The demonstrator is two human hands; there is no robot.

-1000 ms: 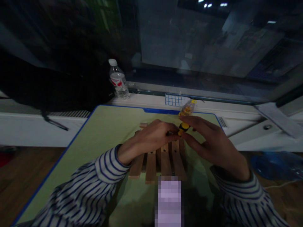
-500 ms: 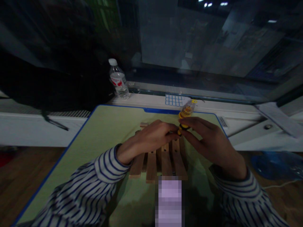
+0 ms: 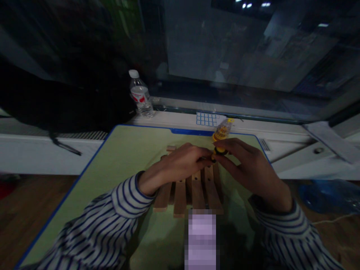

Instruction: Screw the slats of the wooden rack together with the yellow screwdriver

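Note:
My right hand (image 3: 247,165) grips a small yellow-and-black tool (image 3: 221,149) between thumb and fingers. It looks like a stubby screwdriver, its lower end at the far right of a wooden piece. My left hand (image 3: 182,161) reaches across the wood, its thumb and forefinger pinched together at the tool's lower end. What they pinch is hidden. Beneath both hands lies a wooden piece made of several bars (image 3: 198,193), with dark holes along them. The left hand covers its upper left part.
A green board table (image 3: 109,165) with a blue edge carries the work. Behind it stand a water bottle (image 3: 141,97) and a bag of yellow bits (image 3: 222,129). A blue-grid sheet (image 3: 206,119) lies on the sill. A black bag (image 3: 64,93) sits left. A pixelated lilac patch covers the bottom centre.
The yellow-and-black tool has turned slightly in my right hand's fingers, which have shifted a little. My left hand and the wooden piece stay in place.

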